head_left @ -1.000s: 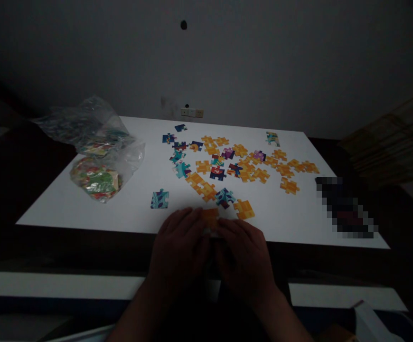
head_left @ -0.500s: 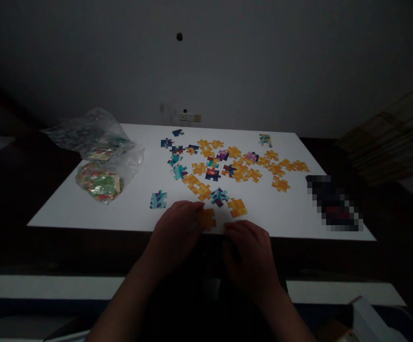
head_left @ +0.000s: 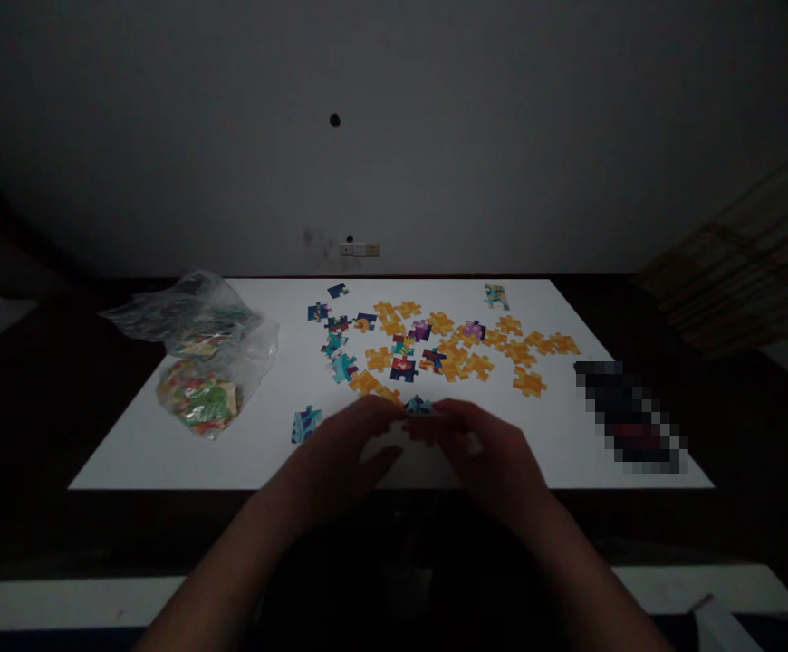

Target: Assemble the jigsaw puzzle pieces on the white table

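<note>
Lying dim under a grey wall (head_left: 503, 136), white board (head_left: 163, 444) with puzzle pieces (head_left: 448, 340); each hand's grip unclear.

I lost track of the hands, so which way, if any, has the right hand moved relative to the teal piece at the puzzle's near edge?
Yes. The right hand has moved forward to the teal piece.

A white board (head_left: 163, 453) carries scattered puzzle pieces (head_left: 448, 340) and two plastic bags (head_left: 207, 362).
</note>
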Motion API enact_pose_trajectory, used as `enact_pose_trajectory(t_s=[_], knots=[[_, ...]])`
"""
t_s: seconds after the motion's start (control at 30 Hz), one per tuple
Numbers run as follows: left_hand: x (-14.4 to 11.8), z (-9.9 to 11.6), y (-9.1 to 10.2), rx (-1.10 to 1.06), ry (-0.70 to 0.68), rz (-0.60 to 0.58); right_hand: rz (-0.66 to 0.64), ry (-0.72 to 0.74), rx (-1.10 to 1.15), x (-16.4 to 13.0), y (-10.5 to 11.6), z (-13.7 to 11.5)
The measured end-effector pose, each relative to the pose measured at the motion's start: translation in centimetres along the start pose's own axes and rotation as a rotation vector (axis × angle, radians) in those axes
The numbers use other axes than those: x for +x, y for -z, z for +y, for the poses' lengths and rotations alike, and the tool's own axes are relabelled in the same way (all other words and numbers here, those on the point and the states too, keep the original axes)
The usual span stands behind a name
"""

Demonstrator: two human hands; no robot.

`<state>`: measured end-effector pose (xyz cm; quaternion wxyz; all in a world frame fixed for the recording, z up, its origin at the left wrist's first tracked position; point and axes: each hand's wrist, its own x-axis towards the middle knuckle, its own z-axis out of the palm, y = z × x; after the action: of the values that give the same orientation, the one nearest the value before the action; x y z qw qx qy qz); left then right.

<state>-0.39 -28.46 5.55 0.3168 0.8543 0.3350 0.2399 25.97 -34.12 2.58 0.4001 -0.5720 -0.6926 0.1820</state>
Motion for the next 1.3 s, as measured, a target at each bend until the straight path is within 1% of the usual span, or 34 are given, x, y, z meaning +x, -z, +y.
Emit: enact_pose_trajectory(t_s=[0.03, 0.1, 0.13, 0.2, 0.23, 0.27, 0.3, 0.37, 0.43, 0.5, 0.57, 0.67, 0.77, 0.83, 0.87, 0.93, 1.0, 1.07, 1.17, 1.3], knots=[[1.2, -0.8, 1.3, 0.064, 0.004, 0.015, 0.039, -0.021, -0.005, 2.0, 1.1, 0.8], [4.2, -2.8, 3.9, 0.245, 0.043, -0.04, 0.105, -0.085, -0.044, 6.9, 3.1, 2.9], [6.0, -3.9, 5.0, 0.33, 0.072, -0.059, 0.112, -0.116, -0.079, 9.7, 4.0, 4.2], [10.0, -6.2, 6.7, 0.454, 0.085, -0.115, 0.045, -0.182, -0.199, 15.3, 5.2, 7.1], [11.9, -7.2, 7.1, 0.498, 0.085, -0.14, 0.008, -0.221, -0.268, 17.9, 5.6, 8.6], [13.7, -8.2, 7.3, 0.525, 0.079, -0.173, 0.001, -0.25, -0.341, 20.2, 5.7, 10.0], [15.3, -9.0, 7.3, 0.535, 0.062, -0.194, -0.038, -0.251, -0.41, 22.1, 5.7, 11.4], [17.9, -10.2, 6.8, 0.541, 0.014, -0.225, -0.112, -0.239, -0.528, 25.0, 5.4, 13.7], [19.5, -10.8, 6.1, 0.527, -0.044, -0.272, -0.193, -0.225, -0.577, 26.7, 4.6, 15.3], [20.3, -11.1, 5.5, 0.518, -0.064, -0.303, -0.248, -0.22, -0.579, 27.4, 3.8, 16.3], [20.6, -11.1, 5.0, 0.536, -0.061, -0.307, -0.288, -0.218, -0.568, 27.6, 3.1, 16.7], [20.7, -11.3, 4.8, 0.562, -0.06, -0.301, -0.284, -0.146, -0.617, 27.4, 2.7, 16.2], [20.6, -11.8, 5.0, 0.542, -0.06, -0.298, -0.224, -0.025, -0.665, 26.4, 2.6, 14.1], [20.5, -12.2, 5.2, 0.515, -0.054, -0.296, -0.236, 0.073, -0.628, 25.4, 2.2, 11.9], [20.4, -12.3, 5.3, 0.496, -0.047, -0.297, -0.269, 0.129, -0.6, 24.8, 1.8, 10.8], [20.3, -12.5, 5.5, 0.457, -0.024, -0.298, -0.385, 0.217, -0.561, 23.8, 0.8, 8.7], [20.2, -12.5, 5.7, 0.433, -0.007, -0.308, -0.471, 0.26, -0.569, 23.0, -0.5, 7.1], [20.2, -12.5, 6.2, 0.437, -0.004, -0.315, -0.503, 0.267, -0.608, 22.5, -1.8, 6.0], [20.2, -12.6, 7.7, 0.504, 0.015, -0.318, -0.501, 0.249, -0.679, 22.2, -3.3, 5.0], [20.1, -13.4, 10.2, 0.557, 0.13, -0.337, -0.467, 0.205, -0.703, 21.6, -4.5, 4.5]])
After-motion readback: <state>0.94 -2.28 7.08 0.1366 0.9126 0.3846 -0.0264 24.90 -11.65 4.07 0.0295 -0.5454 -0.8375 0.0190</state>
